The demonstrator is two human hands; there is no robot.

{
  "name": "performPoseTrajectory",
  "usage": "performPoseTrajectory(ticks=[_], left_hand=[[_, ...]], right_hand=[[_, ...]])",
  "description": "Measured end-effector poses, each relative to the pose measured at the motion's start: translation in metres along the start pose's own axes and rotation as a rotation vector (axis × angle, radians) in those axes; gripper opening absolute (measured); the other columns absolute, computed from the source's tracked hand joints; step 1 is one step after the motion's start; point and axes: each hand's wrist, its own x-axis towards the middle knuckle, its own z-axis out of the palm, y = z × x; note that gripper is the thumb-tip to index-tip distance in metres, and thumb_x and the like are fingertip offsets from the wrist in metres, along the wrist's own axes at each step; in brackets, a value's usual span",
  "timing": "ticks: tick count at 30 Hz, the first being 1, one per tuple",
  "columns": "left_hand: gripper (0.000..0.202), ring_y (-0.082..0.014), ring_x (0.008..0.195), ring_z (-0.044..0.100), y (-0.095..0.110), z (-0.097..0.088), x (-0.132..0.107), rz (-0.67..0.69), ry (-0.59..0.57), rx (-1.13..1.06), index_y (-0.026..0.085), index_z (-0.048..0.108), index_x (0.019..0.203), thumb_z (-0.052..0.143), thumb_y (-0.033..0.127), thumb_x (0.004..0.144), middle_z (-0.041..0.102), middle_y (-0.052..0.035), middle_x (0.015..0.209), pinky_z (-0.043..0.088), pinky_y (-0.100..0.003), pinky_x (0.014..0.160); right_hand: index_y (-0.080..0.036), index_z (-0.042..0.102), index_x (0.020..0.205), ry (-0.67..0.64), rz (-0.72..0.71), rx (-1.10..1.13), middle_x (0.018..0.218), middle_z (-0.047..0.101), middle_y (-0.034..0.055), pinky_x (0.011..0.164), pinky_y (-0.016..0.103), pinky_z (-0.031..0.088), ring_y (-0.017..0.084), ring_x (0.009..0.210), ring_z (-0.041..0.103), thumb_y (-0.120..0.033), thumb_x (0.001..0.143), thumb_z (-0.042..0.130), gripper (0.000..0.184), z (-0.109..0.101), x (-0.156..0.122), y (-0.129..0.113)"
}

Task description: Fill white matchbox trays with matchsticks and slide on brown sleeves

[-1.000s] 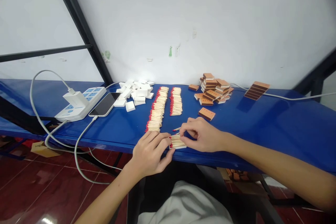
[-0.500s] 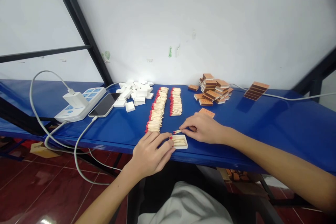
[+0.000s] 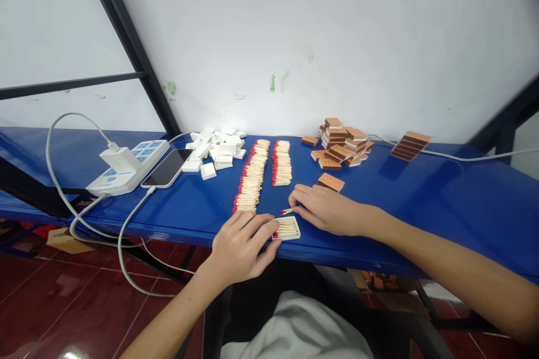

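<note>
so far: the white inner tray [image 3: 287, 228] at the near edge of the blue table [image 3: 421, 196] looks almost full of red-tipped matches
left hand [image 3: 242, 244]: fingers loosely curled, tips resting against the tray's left end
right hand [image 3: 324, 210]: fingertips pinched on one loose match [image 3: 287, 211], just behind the tray
likely left: two long rows of matches [image 3: 251, 176], a heap of empty white trays [image 3: 217, 148], and stacked brown sleeves [image 3: 343, 146] further back

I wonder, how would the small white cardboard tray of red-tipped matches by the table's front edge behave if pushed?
The small white cardboard tray looks light, so it would probably slide easily on the glossy blue table. It is open-topped and near the edge, so a hard push might spill its matches.
</note>
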Motion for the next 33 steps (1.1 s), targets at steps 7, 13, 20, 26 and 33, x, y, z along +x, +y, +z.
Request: performPoseTrajectory(ticks=[7,13,20,26,33], left_hand=[[0.027,-0.0225,0.082,0.063,0.000,0.001,-0.001,-0.018,0.020,-0.003,0.016,0.058,0.113,0.063,0.022,0.087,0.074,-0.0073,0.103,0.048,-0.036,0.075],[0.035,-0.0237,0.084,0.063,-0.001,0.003,-0.002,-0.030,0.050,-0.011,0.016,0.056,0.118,0.065,0.022,0.086,0.073,-0.0081,0.102,0.049,-0.037,0.076],[0.029,-0.0228,0.084,0.063,-0.001,0.003,0.000,-0.024,0.026,-0.020,0.017,0.059,0.114,0.064,0.021,0.086,0.073,-0.0075,0.104,0.049,-0.036,0.076],[0.020,-0.0218,0.083,0.062,-0.001,0.003,-0.001,-0.012,0.012,-0.011,0.018,0.063,0.105,0.064,0.020,0.086,0.073,-0.0068,0.104,0.049,-0.036,0.075],[0.023,-0.0222,0.084,0.063,0.000,0.003,-0.002,-0.027,0.021,-0.022,0.017,0.064,0.108,0.065,0.020,0.085,0.073,-0.0073,0.105,0.050,-0.037,0.076]], right_hand=[[-0.019,0.049,0.096,0.030,0.065,0.032,0.085,0.061,0.0017,0.065,0.028,0.035,0.016,0.068,0.055,-0.022,0.100,0.043,0.008,0.001,0.002,-0.002],[-0.019,0.050,0.096,0.043,-0.028,0.185,0.065,0.050,-0.0058,0.057,0.025,0.029,0.011,0.056,0.044,-0.021,0.097,0.047,0.004,-0.006,0.002,-0.012],[-0.019,0.057,0.083,0.093,-0.108,0.334,0.063,0.051,-0.0072,0.056,0.022,0.030,0.008,0.054,0.041,-0.017,0.086,0.061,0.005,0.004,0.006,-0.021],[-0.018,0.062,0.084,0.250,-0.065,0.271,0.081,0.057,0.0007,0.064,0.024,0.037,0.012,0.070,0.051,-0.021,0.091,0.057,0.008,0.001,0.004,-0.018],[-0.018,0.062,0.092,0.104,-0.005,0.003,0.086,0.061,0.0024,0.066,0.027,0.036,0.015,0.072,0.056,-0.021,0.092,0.056,0.007,-0.004,0.002,0.001]])
